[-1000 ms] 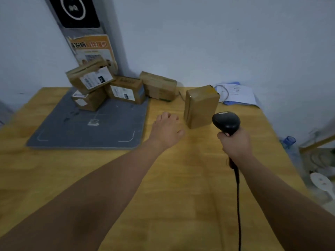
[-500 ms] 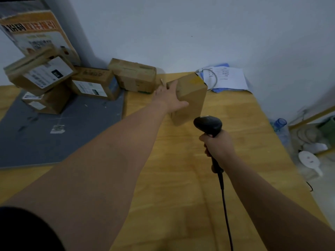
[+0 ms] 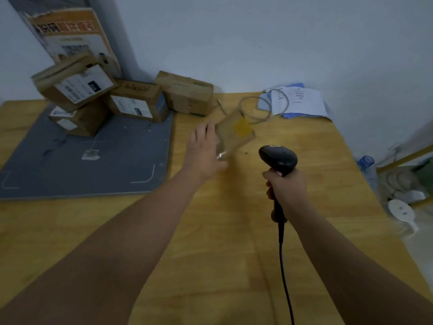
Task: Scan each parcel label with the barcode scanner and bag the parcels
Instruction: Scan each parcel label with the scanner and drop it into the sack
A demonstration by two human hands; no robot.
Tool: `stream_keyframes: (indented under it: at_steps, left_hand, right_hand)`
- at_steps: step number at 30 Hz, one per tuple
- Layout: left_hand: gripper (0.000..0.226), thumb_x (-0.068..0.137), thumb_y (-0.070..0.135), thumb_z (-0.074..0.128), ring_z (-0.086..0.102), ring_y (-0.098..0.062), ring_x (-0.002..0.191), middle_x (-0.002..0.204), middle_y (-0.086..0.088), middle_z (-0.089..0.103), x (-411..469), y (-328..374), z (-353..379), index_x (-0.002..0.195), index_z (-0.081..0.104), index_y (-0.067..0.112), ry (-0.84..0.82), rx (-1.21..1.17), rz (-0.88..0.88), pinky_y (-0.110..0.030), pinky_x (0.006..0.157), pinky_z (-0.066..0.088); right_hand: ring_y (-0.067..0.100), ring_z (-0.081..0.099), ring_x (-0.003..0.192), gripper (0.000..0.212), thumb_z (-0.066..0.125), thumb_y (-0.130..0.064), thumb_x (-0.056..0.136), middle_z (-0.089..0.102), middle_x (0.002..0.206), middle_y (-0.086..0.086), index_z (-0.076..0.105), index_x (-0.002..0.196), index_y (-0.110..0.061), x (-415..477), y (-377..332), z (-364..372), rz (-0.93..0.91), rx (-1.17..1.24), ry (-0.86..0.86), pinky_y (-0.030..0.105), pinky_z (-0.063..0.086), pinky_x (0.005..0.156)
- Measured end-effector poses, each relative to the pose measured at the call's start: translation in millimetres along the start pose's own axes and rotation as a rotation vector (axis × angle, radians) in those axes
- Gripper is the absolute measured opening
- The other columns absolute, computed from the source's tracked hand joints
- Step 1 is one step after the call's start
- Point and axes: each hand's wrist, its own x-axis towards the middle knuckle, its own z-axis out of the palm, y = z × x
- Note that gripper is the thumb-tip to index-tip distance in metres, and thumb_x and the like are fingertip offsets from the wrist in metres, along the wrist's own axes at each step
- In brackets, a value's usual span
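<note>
Where the wooden worktop (image 3: 210, 254) carries the grey mat (image 3: 93, 165), the mat lies flat, with bare wood on its near side and its right side. A printed board (image 3: 70, 36) leans against the wall behind the mat's far edge.

4 parcels sit at the far side of the mat:
- A tilted parcel (image 3: 72, 87), label up, rests on top of a lower parcel (image 3: 79, 120).
- A third parcel (image 3: 138, 102), with its label facing the viewer, stands just right of these 2.
- A fourth parcel (image 3: 185, 95) sits just right of the mat's far right corner.

1 loose parcel (image 3: 236, 134), heavily blurred and tilted, is right of the mat's right edge. Paper sheets (image 3: 297, 102) lie further right of the mat, near the wall.

The left hand (image 3: 206, 151) is just right of the mat's right edge. Its grip is wide: the fingers are straight and lie against the left face of the loose parcel. Whether the parcel touches the wood cannot be told.

The right hand (image 3: 285, 188), further right of the mat, has its grip closed round the handle of the barcode scanner (image 3: 278, 158). The scanner head points toward the loose parcel and is apart from it. The scanner cable (image 3: 283, 277) runs down toward the viewer.
</note>
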Motion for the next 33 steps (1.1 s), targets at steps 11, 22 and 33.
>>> stream_keyframes:
  at_steps: [11, 22, 33]
  left_hand:
    - [0.063, 0.073, 0.029, 0.079, 0.057, -0.025, 0.111, 0.126, -0.006, 0.06, -198, -132, 1, 0.13, 0.056, 0.015, -0.067, 0.443, 0.63, -0.039, 0.087, 0.053]
    - [0.036, 0.095, 0.022, 0.057, 0.039, -0.024, 0.124, 0.129, -0.009, 0.045, -182, -141, -23, 0.128, 0.052, 0.009, 0.188, -0.29, -0.211, -0.031, 0.104, 0.032]
    - [0.041, 0.097, 0.028, 0.053, 0.04, -0.022, 0.125, 0.134, -0.008, 0.044, -188, -161, -27, 0.134, 0.047, 0.012, 0.105, -0.286, -0.304, -0.033, 0.103, 0.036]
  right_hand:
    - [0.017, 0.052, 0.051, 0.012, 0.063, -0.005, 0.086, 0.057, 0.07, 0.014, 0.061, 0.087, 0.008, -96, 25, 89, 0.025, -0.004, -0.187, 0.029, 0.046, 0.052]
    - [0.02, 0.055, 0.05, 0.028, 0.065, -0.019, 0.088, 0.055, 0.055, 0.012, 0.06, 0.073, 0.004, -135, 4, 124, -0.161, -0.208, -0.226, 0.03, 0.045, 0.052]
    - [0.014, 0.051, 0.044, 0.018, 0.061, -0.015, 0.087, 0.052, 0.054, 0.007, 0.058, 0.071, -0.006, -142, -5, 141, -0.071, -0.232, -0.19, 0.021, 0.042, 0.042]
